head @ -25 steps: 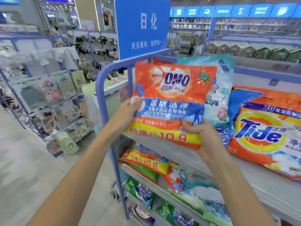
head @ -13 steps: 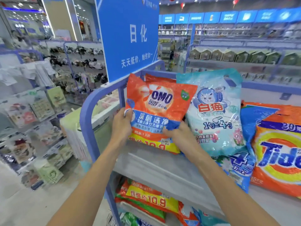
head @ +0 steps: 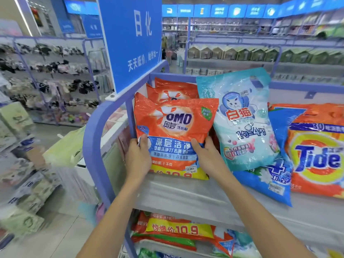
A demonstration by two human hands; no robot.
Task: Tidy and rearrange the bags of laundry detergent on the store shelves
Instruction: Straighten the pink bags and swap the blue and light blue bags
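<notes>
Head view, one moment.

- Orange detergent bag point(head: 175, 135) stands upright at the left end of the top shelf point(head: 186, 198), printed front toward the camera and yellow price band along its bottom edge. The bottom edge sits on the shelf board.
- Left hand point(head: 138, 159) grips the bag's left edge, with the thumb laid on the front panel and the fingers hidden behind.
- Right hand point(head: 206, 155) grips the bag's right edge at about the same height, thumb on the front and fingers out of sight behind.
- A small white price sticker point(head: 191, 169) is on the bag's lower right.
- Second orange bag point(head: 173, 90) stands directly behind the held one, and only its top shows. A further orange edge shows behind that.
- Pale blue cat bag point(head: 242, 118) is just to the right, leaning back, with its left edge touching or very close to the held bag; I cannot tell which.
- Dark blue bag point(head: 270, 183) lies flat under the cat bag's lower end, reaching toward the near edge of the shelf.
- Large Tide bag point(head: 316, 151) is farther right and partly cut off by the frame.
- Purple shelf frame point(head: 96, 131) curves around the left end, and a blue sign point(head: 130, 40) is fixed to its top.
- On the lower shelf point(head: 232, 222), another orange bag point(head: 176, 231) with a yellow price band lies flat among other bags.
</notes>
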